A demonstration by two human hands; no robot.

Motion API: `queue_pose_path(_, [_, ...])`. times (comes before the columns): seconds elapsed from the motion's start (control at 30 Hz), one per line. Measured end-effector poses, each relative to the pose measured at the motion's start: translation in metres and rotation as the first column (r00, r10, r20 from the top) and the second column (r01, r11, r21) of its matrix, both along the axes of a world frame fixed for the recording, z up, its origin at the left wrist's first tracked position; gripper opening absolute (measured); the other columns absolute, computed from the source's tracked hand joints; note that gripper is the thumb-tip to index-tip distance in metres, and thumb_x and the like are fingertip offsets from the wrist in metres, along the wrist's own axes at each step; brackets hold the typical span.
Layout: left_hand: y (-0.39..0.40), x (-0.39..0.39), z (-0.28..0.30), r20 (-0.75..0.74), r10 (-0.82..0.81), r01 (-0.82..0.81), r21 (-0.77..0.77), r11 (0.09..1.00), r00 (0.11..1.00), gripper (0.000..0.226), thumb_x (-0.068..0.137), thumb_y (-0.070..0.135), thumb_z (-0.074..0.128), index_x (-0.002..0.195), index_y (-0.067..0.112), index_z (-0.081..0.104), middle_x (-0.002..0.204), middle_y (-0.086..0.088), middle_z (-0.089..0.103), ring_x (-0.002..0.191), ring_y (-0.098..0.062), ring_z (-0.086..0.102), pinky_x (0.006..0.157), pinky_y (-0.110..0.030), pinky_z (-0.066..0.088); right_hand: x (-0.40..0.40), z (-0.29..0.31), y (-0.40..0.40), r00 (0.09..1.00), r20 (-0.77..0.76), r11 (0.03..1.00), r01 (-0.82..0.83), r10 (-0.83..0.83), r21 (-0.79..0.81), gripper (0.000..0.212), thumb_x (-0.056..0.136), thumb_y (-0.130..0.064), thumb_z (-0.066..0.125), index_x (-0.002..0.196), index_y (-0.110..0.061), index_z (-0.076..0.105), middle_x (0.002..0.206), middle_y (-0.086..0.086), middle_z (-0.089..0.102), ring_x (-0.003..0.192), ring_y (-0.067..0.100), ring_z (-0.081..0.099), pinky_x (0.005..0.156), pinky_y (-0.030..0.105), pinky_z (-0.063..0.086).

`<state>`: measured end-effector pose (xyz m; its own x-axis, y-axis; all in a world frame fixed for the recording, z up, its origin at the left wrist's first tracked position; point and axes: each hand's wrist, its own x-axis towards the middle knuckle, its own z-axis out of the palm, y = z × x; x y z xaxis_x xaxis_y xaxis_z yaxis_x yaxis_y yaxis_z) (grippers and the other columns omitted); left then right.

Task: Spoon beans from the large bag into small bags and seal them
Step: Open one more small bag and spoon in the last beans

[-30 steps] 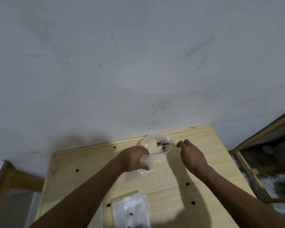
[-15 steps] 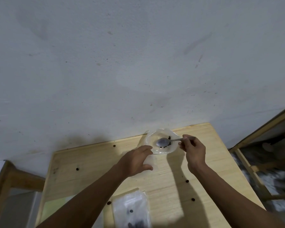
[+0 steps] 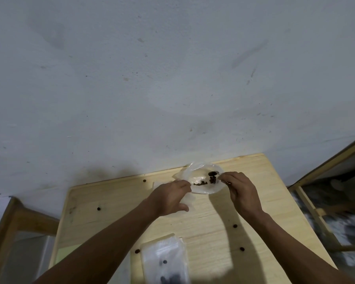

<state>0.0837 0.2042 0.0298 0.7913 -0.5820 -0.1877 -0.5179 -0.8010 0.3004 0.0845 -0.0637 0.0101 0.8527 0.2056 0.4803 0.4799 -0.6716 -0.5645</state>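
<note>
Two hands work at the far edge of a pale wooden table [image 3: 213, 222], against a grey wall [image 3: 172, 78]. Left hand [image 3: 168, 198] grips the near-left rim of a clear bag [image 3: 205, 188], fingers curled over the plastic, holding its mouth wide. Right hand [image 3: 239, 188] pinches a spoon [image 3: 214, 173] by its thin handle; most of the handle hidden under the fingers, bowl dark and hard to read, poised at the bag's open mouth. Beans [image 3: 201, 183] lie scattered inside. Loose beans dot the tabletop. Nearer the camera, a stack of small clear bags [image 3: 165, 261] with dark beans showing through, cut off by the bottom edge. Wooden frames at left and right, blurred.
</note>
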Motion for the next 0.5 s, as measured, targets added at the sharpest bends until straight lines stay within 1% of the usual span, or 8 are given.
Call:
queue_pose_path(0.07, [-0.005,0.0,0.002,-0.017,-0.001,0.001,0.044,0.999,1.0,0.059,0.089,0.042,0.067,0.138,0.013,0.049,0.148,0.001,0.043,0.134,-0.019,0.044,0.099,-0.035,0.042,-0.003,-0.005,-0.001,1.0,-0.018,1.0,0.02,-0.02,-0.021,0.032,0.087,0.002,0.048,0.106,-0.013,0.07,0.106,-0.006,0.068,0.092,0.018,0.062,0.076,0.035,0.051])
queue_pose_path(0.1, [-0.007,-0.001,0.003,-0.02,-0.002,0.003,0.057,0.998,1.0,0.059,0.089,0.042,0.066,0.138,0.013,0.048,0.149,0.001,0.042,0.134,-0.02,0.043,0.099,-0.034,0.042,-0.005,-0.008,-0.001,0.998,-0.041,0.999,0.046,-0.046,0.008,0.032,0.088,0.001,0.047,0.105,-0.013,0.069,0.106,-0.006,0.066,0.093,0.017,0.061,0.078,0.033,0.051])
queue_pose_path(0.17, [-0.011,-0.001,0.003,-0.009,-0.003,0.003,0.064,0.998,1.0,0.059,0.09,0.041,0.066,0.138,0.012,0.048,0.151,0.0,0.04,0.136,-0.02,0.042,0.1,-0.035,0.041,-0.006,-0.01,-0.001,0.982,-0.131,0.978,0.152,-0.133,0.144,0.028,0.092,-0.001,0.045,0.104,-0.014,0.066,0.103,-0.006,0.065,0.093,0.015,0.062,0.08,0.028,0.051])
queue_pose_path(0.27, [-0.016,-0.002,0.003,0.024,-0.008,0.007,0.043,0.999,1.0,0.058,0.09,0.042,0.066,0.137,0.013,0.049,0.155,0.002,0.036,0.14,-0.018,0.037,0.102,-0.034,0.041,-0.004,-0.01,0.0,0.887,-0.378,0.843,0.404,-0.265,0.356,0.02,0.101,-0.007,0.045,0.1,-0.015,0.063,0.1,-0.004,0.065,0.089,0.021,0.064,0.074,0.013,0.049])
queue_pose_path(0.3, [-0.018,-0.002,0.003,0.031,-0.009,0.008,0.033,0.999,0.999,0.058,0.09,0.042,0.066,0.137,0.014,0.049,0.156,0.002,0.034,0.142,-0.018,0.035,0.102,-0.034,0.041,-0.005,-0.011,0.001,0.855,-0.435,0.799,0.46,-0.282,0.388,0.019,0.102,-0.008,0.044,0.1,-0.012,0.062,0.1,-0.002,0.065,0.089,0.024,0.064,0.07,0.008,0.047])
queue_pose_path(0.33, [-0.02,-0.002,0.002,0.035,-0.007,0.006,0.022,1.0,0.999,0.057,0.09,0.043,0.065,0.137,0.014,0.049,0.158,0.003,0.032,0.143,-0.017,0.034,0.103,-0.034,0.04,-0.005,-0.013,0.0,0.828,-0.48,0.762,0.503,-0.29,0.408,0.018,0.102,-0.009,0.044,0.099,-0.01,0.062,0.1,0.0,0.065,0.089,0.026,0.064,0.068,0.008,0.046])
queue_pose_path(0.37, [-0.022,-0.002,0.001,0.04,-0.003,0.002,0.009,1.0,0.999,0.057,0.09,0.043,0.065,0.137,0.015,0.049,0.158,0.003,0.031,0.143,-0.017,0.033,0.104,-0.033,0.04,-0.006,-0.016,0.0,0.799,-0.523,0.728,0.544,-0.297,0.418,0.018,0.102,-0.01,0.043,0.1,-0.009,0.061,0.101,0.003,0.065,0.088,0.027,0.064,0.068,0.012,0.047])
queue_pose_path(0.5, [-0.025,-0.003,-0.003,0.079,-0.001,0.005,-0.047,0.999,0.997,0.055,0.091,0.043,0.065,0.135,0.014,0.051,0.16,0.004,0.027,0.144,-0.016,0.034,0.107,-0.029,0.037,-0.01,-0.031,-0.002,0.668,-0.687,0.618,0.676,-0.284,0.402,0.019,0.102,-0.016,0.045,0.1,-0.009,0.062,0.091,0.01,0.066,0.085,0.028,0.064,0.077,0.042,0.052])
